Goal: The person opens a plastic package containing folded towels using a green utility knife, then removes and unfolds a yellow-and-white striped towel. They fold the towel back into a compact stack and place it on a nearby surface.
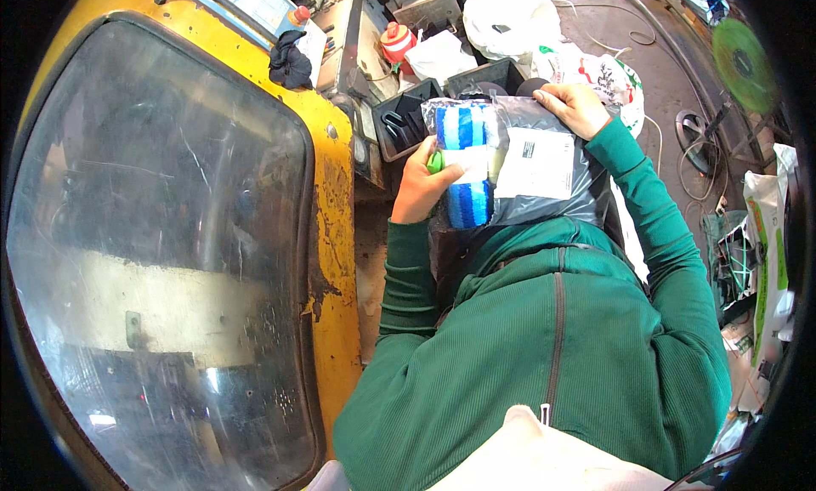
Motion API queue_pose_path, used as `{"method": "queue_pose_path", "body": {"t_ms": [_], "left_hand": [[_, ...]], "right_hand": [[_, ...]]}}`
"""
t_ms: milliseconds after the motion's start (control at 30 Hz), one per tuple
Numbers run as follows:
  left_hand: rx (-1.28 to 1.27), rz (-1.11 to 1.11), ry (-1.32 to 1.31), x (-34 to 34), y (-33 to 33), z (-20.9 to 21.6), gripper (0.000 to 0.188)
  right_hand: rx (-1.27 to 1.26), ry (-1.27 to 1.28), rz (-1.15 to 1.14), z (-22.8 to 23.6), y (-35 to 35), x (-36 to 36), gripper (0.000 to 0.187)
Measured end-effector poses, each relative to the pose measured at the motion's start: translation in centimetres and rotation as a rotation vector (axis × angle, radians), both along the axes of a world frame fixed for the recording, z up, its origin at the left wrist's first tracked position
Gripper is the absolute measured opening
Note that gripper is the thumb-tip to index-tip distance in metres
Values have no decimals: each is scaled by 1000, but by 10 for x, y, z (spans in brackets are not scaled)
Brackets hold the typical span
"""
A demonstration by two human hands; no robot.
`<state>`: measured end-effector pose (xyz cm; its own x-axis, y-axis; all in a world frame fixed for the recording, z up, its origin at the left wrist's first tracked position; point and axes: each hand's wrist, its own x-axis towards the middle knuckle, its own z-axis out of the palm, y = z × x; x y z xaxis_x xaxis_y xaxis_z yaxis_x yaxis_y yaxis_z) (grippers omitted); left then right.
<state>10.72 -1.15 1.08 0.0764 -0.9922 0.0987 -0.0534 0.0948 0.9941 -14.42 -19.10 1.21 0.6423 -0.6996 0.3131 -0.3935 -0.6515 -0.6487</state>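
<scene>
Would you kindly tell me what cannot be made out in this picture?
All in the head view:
Contents of the grey packet in the right hand: hidden by opaque plastic.
Back of the blue striped roll in the left hand: turned away.
Contents of the upper white bag: hidden by its plastic.
Details of the green disc: blurred.
Space behind the scuffed window: obscured by scratches and reflections.

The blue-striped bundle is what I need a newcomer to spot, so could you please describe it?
Start at the big yellow-framed window filling the left side, then look right to the person's left hand. It holds the blue-striped bundle, in clear plastic with a white label. Bright blue bands set it apart from the grey package just to its right.
</scene>
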Motion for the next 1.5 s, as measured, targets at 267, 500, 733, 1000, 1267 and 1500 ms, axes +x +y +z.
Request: {"method": "queue_pose_path", "body": {"t_ms": [267,500,733,1000,1267,1500], "left_hand": [[2,-57,337,13,-8,-25,30],[170,-135,463,25,-4,-39,40],[160,-184,428,3,6,-19,28],[17,-320,316,-64,-3,8,44],[-336,-249,-269,-127,-7,36,43],[-506,-189,-348,-148,-4,33,41]], "right_hand": [[136,-50,72,-23,-23,8,32],[337,-146,146,-35,-32,13,31],[379,-410,105,-53,-35,14,28],[302,-529,-143,-106,-86,-17,33],[427,-631,-336,-116,-74,-80,36],[484,-635,-431,-110,-47,-116,39]]}}
